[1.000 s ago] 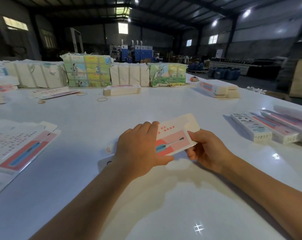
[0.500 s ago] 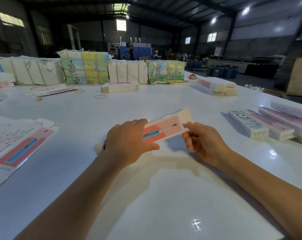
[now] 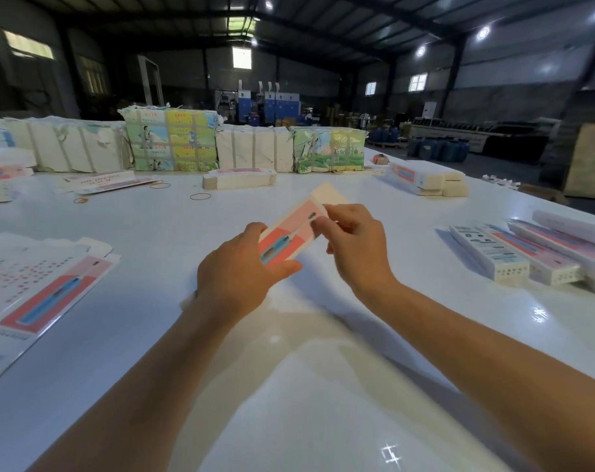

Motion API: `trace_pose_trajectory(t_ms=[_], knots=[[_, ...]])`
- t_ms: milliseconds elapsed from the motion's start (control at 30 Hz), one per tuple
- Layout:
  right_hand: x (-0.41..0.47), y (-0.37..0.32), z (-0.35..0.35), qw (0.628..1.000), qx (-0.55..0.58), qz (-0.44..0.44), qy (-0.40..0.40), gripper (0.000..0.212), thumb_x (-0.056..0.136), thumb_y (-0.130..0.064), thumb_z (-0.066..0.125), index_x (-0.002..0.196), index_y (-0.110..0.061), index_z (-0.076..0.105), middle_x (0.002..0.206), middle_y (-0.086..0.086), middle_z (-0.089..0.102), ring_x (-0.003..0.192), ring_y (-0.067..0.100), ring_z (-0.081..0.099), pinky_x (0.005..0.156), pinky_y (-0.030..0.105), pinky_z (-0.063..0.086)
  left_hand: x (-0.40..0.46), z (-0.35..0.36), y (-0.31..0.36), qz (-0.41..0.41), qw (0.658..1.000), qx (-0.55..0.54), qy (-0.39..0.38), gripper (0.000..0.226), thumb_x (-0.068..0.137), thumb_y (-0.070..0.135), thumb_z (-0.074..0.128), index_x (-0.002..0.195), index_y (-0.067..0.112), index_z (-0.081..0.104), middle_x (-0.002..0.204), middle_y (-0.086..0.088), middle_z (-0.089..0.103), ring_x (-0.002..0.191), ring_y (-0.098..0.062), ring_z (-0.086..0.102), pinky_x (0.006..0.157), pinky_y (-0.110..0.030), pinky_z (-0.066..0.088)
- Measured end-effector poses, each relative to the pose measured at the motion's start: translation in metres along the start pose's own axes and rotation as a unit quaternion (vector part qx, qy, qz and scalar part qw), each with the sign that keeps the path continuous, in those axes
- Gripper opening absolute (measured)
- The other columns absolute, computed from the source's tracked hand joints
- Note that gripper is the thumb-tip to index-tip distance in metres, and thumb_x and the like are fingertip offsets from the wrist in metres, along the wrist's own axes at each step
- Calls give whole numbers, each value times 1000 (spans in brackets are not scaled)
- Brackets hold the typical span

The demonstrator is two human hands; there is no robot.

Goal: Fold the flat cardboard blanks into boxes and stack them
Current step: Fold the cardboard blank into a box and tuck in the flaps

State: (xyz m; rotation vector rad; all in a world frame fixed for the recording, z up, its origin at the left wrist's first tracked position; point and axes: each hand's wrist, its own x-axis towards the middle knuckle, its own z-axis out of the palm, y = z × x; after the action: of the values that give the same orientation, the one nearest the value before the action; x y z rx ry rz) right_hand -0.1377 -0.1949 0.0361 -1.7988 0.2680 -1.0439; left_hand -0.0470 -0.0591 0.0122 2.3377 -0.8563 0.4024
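Note:
A narrow pink and red cardboard blank (image 3: 291, 233) with a blue printed device is held above the white table (image 3: 323, 386), tilted up and away. My left hand (image 3: 236, 277) grips its near end, thumb on the printed face. My right hand (image 3: 352, 245) pinches its far part near the plain end flap. A pile of flat blanks (image 3: 40, 294) lies at the left. Several folded boxes (image 3: 534, 253) lie side by side at the right.
Strapped bundles of printed blanks (image 3: 173, 141) line the far side of the table. A short stack of blanks (image 3: 238, 178) and loose rubber bands (image 3: 200, 196) lie before them. More folded boxes (image 3: 425, 178) sit at the far right.
The blank has been lifted and turned from flat across to pointing up and away. My right hand has moved up to its far end; my left hand has kept its grip on the near end.

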Motion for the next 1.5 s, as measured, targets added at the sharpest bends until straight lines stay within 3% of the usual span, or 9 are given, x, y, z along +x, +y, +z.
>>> trace_pose_trajectory(t_ms=[167,467,733,967,1067,1167,1233,1400,1500], knots=[[-12,16,6,1000,-11,-25,2,20,91,-9,60,102,-25,65,91,6,61,69,14,56,58,20,50,-2,-3,-15,16,1000,-4,-23,52,73,70,59,110,36,44,92,16,55,80,-17,58,68,-31,48],[4,32,-15,978,90,180,-51,98,79,-20,76,150,-31,9,145,-1,34,115,22,51,88,41,47,-6,-4,-16,45,998,5,-40,53,74,67,61,114,35,47,95,17,56,82,-14,57,69,-27,43],[-8,29,-18,980,-151,-108,-68,32,91,-15,62,122,-14,60,134,-5,47,131,15,33,107,24,32,-12,-7,-12,55,996,3,-68,49,77,66,58,113,35,46,99,17,57,84,-11,58,72,-27,47],[-20,18,2,997,49,46,-26,29,97,-16,51,85,-40,62,148,-15,31,136,10,32,107,31,33,-18,-1,-3,63,998,17,-17,52,75,71,54,110,33,46,95,15,57,80,-13,57,70,-27,46],[-16,20,-1,979,180,93,0,38,90,-4,60,110,-36,61,148,-3,38,130,22,46,107,45,41,-18,0,-3,62,998,2,-28,51,75,71,54,109,34,47,98,15,59,82,-13,59,72,-27,47],[-8,23,-4,918,363,160,16,91,81,9,63,148,-33,18,135,14,50,102,25,67,83,36,57,-18,0,-4,65,997,-37,-30,47,76,68,57,109,36,47,97,17,59,82,-12,59,71,-25,46],[-8,22,-3,881,427,203,-7,80,83,10,58,149,-15,20,114,15,64,86,22,71,77,31,58,-17,-2,-5,73,996,-48,-23,47,76,66,60,109,37,47,97,17,59,83,-13,59,72,-27,48],[-13,13,-7,969,224,95,-37,23,87,4,56,101,-12,64,84,-1,71,82,20,68,75,30,55,-15,-5,-9,101,993,-53,-41,51,77,63,60,117,35,45,106,15,59,87,-12,58,72,-25,47],[-19,14,-11,991,-85,-102,-12,24,93,-9,57,116,-11,64,98,-9,68,88,12,63,80,15,49,-14,-5,-10,112,992,-36,-35,54,78,63,59,119,33,44,106,12,59,86,-13,57,72,-26,46]])
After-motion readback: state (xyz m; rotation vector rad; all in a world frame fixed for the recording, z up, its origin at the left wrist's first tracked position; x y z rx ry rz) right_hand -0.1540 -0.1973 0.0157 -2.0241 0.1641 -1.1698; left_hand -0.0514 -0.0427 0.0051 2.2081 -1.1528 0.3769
